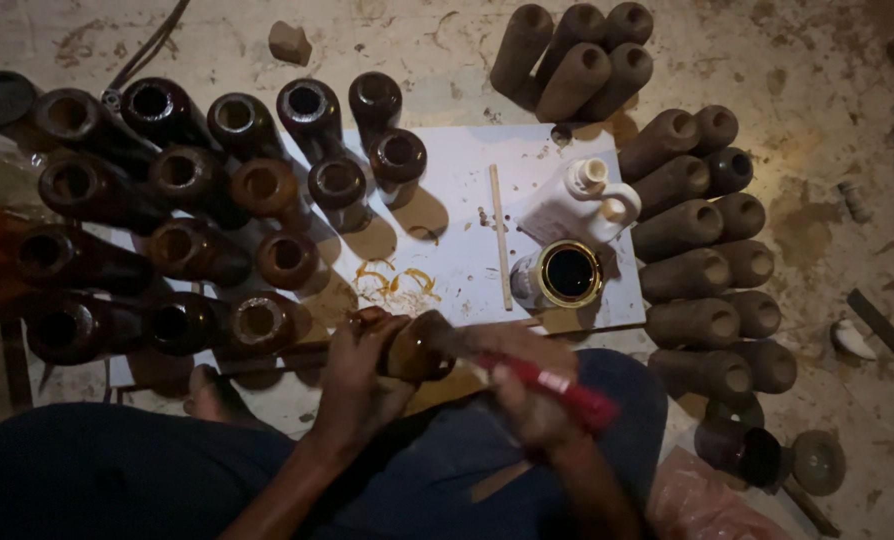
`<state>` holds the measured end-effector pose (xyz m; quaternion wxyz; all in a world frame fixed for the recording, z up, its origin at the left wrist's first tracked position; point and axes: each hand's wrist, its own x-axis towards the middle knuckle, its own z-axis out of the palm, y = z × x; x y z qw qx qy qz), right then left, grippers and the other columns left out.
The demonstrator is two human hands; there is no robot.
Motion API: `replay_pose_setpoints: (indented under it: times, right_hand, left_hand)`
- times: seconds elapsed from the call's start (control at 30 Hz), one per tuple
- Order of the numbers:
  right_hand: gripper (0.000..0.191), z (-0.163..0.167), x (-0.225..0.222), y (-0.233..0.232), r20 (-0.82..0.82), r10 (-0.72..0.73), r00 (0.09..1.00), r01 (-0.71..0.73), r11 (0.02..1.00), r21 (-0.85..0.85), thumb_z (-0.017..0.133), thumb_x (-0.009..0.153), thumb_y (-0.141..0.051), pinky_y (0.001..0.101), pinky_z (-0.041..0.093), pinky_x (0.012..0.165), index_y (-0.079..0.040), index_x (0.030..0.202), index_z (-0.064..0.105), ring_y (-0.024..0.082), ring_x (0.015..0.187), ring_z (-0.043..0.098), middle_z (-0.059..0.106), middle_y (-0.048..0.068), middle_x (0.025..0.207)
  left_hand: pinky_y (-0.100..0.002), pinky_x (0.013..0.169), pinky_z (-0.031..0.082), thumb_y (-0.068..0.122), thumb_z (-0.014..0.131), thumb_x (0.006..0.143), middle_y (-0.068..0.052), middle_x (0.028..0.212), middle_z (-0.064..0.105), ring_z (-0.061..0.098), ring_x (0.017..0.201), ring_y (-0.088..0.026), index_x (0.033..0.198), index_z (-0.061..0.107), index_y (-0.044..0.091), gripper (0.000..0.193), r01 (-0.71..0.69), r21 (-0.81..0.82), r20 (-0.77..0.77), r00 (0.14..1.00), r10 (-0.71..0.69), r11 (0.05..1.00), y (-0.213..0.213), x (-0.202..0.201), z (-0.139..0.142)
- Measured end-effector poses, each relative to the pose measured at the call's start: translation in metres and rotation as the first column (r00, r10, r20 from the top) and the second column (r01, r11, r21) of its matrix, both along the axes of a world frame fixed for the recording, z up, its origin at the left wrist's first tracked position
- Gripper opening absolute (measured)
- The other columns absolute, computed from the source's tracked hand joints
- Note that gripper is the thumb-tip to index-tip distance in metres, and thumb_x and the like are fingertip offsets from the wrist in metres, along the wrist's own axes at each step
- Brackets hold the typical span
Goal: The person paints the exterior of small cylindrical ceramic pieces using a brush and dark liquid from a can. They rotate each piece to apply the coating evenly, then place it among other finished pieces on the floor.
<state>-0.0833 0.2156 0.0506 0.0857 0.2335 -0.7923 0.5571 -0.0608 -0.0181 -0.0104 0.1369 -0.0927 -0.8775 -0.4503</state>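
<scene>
The person sits on the floor with a wooden vase-shaped piece [412,345] held across the lap, just below the near edge of a white sheet [467,240] spread on the ground. The left hand [357,375] is closed around the piece's body, fingers wrapped over the top, steadying it. The right hand [532,385] is curled about a red-handled brush [552,385], the handle running out toward the right knee; the bristle end is hidden at the piece, so contact cannot be confirmed. The piece already shows a glossy brown tone, and in my judgement the coating of this one item is in hand and partly done. An open tin of dark stain [567,272] stands on the sheet, close ahead of the right hand, with a white plastic bottle [597,195] just behind it and a thin wooden stick [500,235] lying beside it. To the left stand dark, shiny coated pieces [182,180] in rows; to the right lie pale, matt uncoated pieces [707,270] in a stack. The next move appears to call for turning the piece in the left hand to expose bare wood, and for reloading the brush at the tin without dripping on the lap.
</scene>
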Motion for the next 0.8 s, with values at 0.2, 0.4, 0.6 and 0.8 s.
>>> replay_pose_setpoints:
  times: [0.2,0.4,0.6,0.8]
  right_hand:
    - [0.042,0.0,0.0,-0.004,-0.049,-0.041,0.998,0.035,0.993,-0.115,0.053,0.097,-0.033,0.0379,0.064,0.079,0.004,0.1,0.073,0.029,0.087,0.078,0.076,0.019,0.099]
    - [0.045,-0.006,0.004,0.0,-0.065,-0.025,0.998,0.02,0.996,-0.085,0.054,0.097,-0.037,0.0372,0.064,0.078,0.003,0.1,0.075,0.027,0.084,0.079,0.078,0.017,0.096]
    - [0.047,-0.011,0.002,0.003,0.107,-0.007,0.994,0.011,0.999,-0.04,0.051,0.094,-0.035,0.0358,0.063,0.076,0.003,0.103,0.076,0.024,0.085,0.077,0.079,0.017,0.099]
    - [0.045,-0.013,0.006,0.003,0.191,0.02,0.981,0.051,0.93,-0.364,0.055,0.097,-0.033,0.0404,0.06,0.092,0.007,0.105,0.073,0.032,0.102,0.074,0.074,0.023,0.109]
  left_hand:
    - [-0.041,0.097,0.054,0.007,0.091,0.062,-0.022,0.127,0.059,0.061,0.118,-0.039,0.129,0.059,0.002,0.074,0.007,0.081,-0.006,1.0,-0.006,0.997,0.0,0.001,-0.002]
    - [-0.04,0.096,0.058,0.011,0.093,0.064,-0.022,0.127,0.06,0.065,0.117,-0.036,0.128,0.056,0.001,0.075,0.001,0.197,0.012,1.0,-0.004,0.981,0.0,-0.002,-0.006]
    - [-0.037,0.096,0.058,0.014,0.095,0.066,-0.019,0.127,0.064,0.068,0.116,-0.031,0.131,0.056,0.002,0.076,-0.021,0.274,0.128,0.992,-0.015,0.961,0.002,0.0,-0.008]
    - [-0.037,0.102,0.056,0.01,0.093,0.066,-0.013,0.127,0.07,0.069,0.119,-0.025,0.135,0.057,0.003,0.078,0.049,0.448,0.257,0.949,-0.181,0.893,0.002,-0.003,-0.01]
